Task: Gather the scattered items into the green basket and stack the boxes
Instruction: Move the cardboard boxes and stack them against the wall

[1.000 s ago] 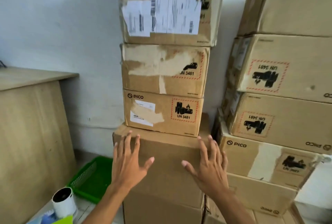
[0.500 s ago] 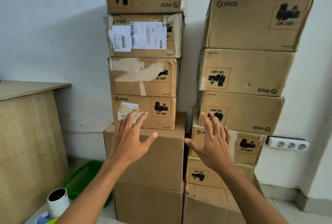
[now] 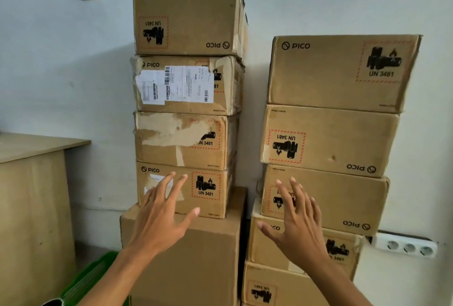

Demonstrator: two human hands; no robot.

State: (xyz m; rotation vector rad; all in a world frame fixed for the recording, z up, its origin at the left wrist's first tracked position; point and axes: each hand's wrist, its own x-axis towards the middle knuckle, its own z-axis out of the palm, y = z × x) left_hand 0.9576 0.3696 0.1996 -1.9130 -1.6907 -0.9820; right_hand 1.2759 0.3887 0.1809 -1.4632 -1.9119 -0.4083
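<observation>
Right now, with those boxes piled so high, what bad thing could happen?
The left stack is tall, and its small boxes sit on a wider big box; a push from the open left hand might topple them. In the right stack the boxes sit unevenly, so a nudge from the right hand could slide one off.

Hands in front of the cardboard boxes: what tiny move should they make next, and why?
Probably draw back. The open left hand and open right hand hold nothing, both tall brown cardboard box stacks already stand against the wall, and the green plastic basket sits lower left.
</observation>
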